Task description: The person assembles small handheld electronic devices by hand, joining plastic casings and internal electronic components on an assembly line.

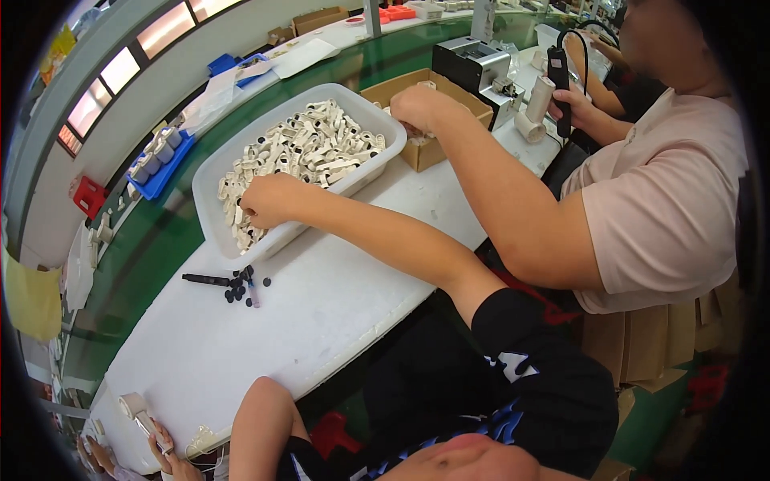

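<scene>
Now right hand (269, 200) digs in white tray (210, 172) — left hand (164, 449) holds tool (140, 413).

I work on a factory assembly line. A green conveyor belt (152, 248) runs beside my white workbench (321, 305); on the bench sit a white bin (216, 172) of small plastic parts and a cardboard box (429, 152), with a co-worker seated next along it.

Bare white tabletop (321, 313) beyond small black parts (238, 284), tray (210, 172)
</scene>
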Available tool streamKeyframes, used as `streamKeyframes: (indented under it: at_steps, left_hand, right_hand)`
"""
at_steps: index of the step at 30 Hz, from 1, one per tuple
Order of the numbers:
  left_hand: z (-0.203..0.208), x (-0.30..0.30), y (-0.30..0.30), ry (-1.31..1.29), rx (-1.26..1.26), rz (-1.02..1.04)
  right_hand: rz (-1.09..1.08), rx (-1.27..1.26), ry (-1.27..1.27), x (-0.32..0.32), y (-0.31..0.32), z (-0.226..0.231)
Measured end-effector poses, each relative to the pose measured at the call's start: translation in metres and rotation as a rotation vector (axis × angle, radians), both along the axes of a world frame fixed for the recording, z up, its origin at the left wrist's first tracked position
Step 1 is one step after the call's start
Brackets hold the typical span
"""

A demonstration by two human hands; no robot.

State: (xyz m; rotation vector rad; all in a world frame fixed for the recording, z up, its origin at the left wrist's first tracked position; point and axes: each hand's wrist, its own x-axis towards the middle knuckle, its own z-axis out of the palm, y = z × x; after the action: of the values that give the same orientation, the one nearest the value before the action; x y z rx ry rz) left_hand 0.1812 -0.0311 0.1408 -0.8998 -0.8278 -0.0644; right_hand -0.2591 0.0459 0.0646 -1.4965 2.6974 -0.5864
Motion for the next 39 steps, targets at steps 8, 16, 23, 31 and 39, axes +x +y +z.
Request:
streamKeyframes:
  at_steps: [8, 16, 23, 31, 39]
  left_hand:
    - [0.014, -0.032, 0.025, -0.215, -0.157, -0.057]
    - [0.026, -0.037, 0.038, -0.229, 0.016, -0.269]
    - [-0.024, -0.002, 0.037, 0.376, 0.017, -0.041]
    - [-0.016, -0.014, 0.069, 0.048, -0.104, -0.398]
    - [-0.044, 0.007, 0.066, 0.102, -0.015, -0.456]
  right_hand:
    - [0.080, -0.222, 0.037, 0.003, 0.009, 0.002]
    - [0.119, -0.227, 0.041, 0.007, 0.008, 0.001]
    - [0.105, -0.184, 0.003, 0.002, 0.013, 0.000]
    - [0.105, -0.152, -0.016, 0.008, 0.006, 0.001]
    - [0.101, -0.166, -0.011, 0.007, 0.010, -0.001]
